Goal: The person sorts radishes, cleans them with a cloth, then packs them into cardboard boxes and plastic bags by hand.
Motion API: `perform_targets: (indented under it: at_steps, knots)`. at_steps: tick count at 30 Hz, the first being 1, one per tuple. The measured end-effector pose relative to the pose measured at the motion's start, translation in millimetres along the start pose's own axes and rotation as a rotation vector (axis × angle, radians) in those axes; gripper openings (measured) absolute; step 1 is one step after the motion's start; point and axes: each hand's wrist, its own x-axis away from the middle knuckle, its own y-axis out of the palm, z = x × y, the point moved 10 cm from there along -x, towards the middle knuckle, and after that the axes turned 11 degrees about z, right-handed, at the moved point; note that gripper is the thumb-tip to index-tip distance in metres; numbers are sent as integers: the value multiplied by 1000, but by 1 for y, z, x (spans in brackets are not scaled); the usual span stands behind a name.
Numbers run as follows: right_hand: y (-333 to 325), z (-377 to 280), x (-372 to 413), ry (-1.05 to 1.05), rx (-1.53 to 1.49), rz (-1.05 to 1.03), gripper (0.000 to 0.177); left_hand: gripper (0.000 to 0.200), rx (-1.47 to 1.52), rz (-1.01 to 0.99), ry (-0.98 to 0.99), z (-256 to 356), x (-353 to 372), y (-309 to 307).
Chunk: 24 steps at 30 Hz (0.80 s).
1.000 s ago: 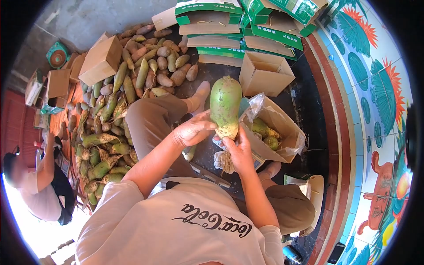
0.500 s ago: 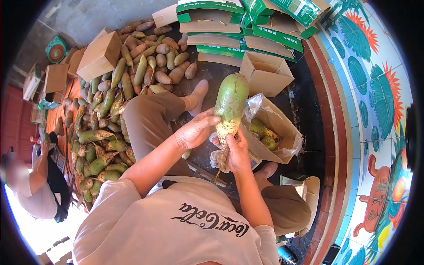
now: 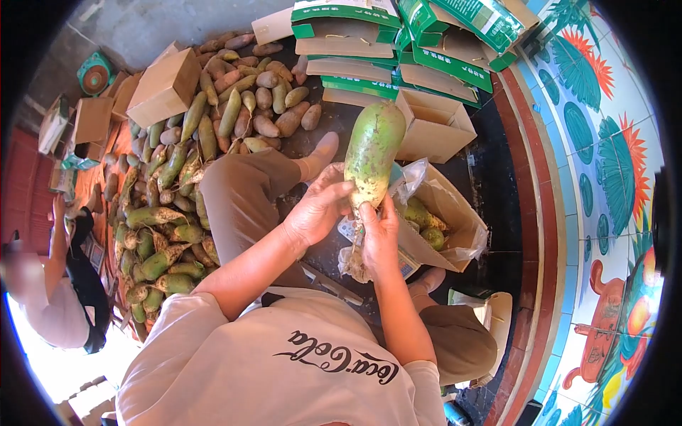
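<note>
Head view: hands (image 3: pixel 317 211) hold radish (image 3: pixel 376 145) — shirt (image 3: pixel 256 348) reads "Coca-Cola".

A single head-worn camera looks forward and steeply down through a round, wide, dark-edged view. The wearer's shirt (image 3: pixel 263 355) looms close at six o'clock; the left hand (image 3: pixel 320 209) and right hand (image 3: pixel 379 241) sit mid-view, within arm's reach. Farther off, green cartons (image 3: pixel 348 84) lie toward twelve, a painted wall (image 3: pixel 579 131) at three.

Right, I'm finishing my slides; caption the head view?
Left hand and right hand hold a green radish near an open carton and heaped produce.
</note>
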Motion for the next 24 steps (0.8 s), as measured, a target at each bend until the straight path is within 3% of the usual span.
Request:
perform_targets:
  at_steps: [4, 7, 8, 9, 12, 13, 16, 17, 21, 24]
  knots:
    - [-4, -1, 3, 119, -61, -60, 45, 37, 131, -36, -124, -7, -5, -8]
    - [-26, -17, 5, 162, 14, -18, 45, 36, -120, 133, 17, -3, -18, -36]
    - [-43, -25, 2, 86, 42, 4, 45, 37, -213, 211, 34, -5, -21, -50]
    - [-55, -38, 3, 76, 101, 27, 45, 27, -304, 293, 81, 1, -20, -58]
    - [-103, -90, 2, -28, 345, 123, 48, 15, -688, 307, 207, -4, -32, -84]
    - [-121, -104, 0, -42, 407, 114, 48, 4, -769, 279, 323, -2, -33, -80]
    - [-169, -138, 0, 14, 598, 184, 48, 13, -1094, 81, 748, 15, -13, -10]
    - [-186, -143, 0, 42, 646, 222, 48, 23, -1159, 17, 806, 13, -10, 11]
    - [-218, -149, -5, 210, 1008, 195, 48, 26, -1404, -395, 915, -35, -3, 71]
    - [-208, -140, -23, 68, 1384, 11, 47, 35, -1550, -636, 909, -84, -1, 102]
